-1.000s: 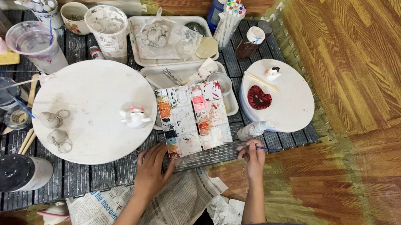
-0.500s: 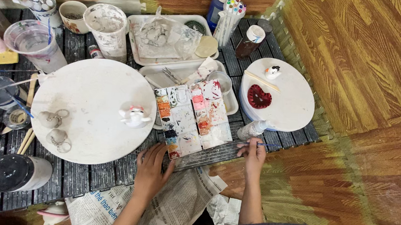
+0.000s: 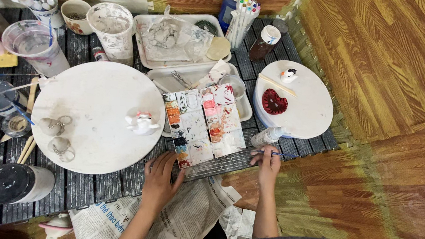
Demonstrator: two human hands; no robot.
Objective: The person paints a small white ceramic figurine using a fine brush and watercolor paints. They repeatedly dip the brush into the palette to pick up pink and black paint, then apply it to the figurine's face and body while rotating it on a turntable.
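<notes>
The right hand (image 3: 267, 164) pinched a thin brush (image 3: 276, 153) in closed fingers; the left hand (image 3: 161, 173) lay flat, fingers spread, by the paint palette (image 3: 203, 126).

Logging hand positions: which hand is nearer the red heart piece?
Right. The right hand, holding a thin brush, is just below the red heart piece; the left hand rests farther away by the paint palette.

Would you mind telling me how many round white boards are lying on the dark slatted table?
2. The large round board lies left of the paint palette; the smaller round board, carrying a red heart piece, lies to its right. None seems hidden.
</notes>
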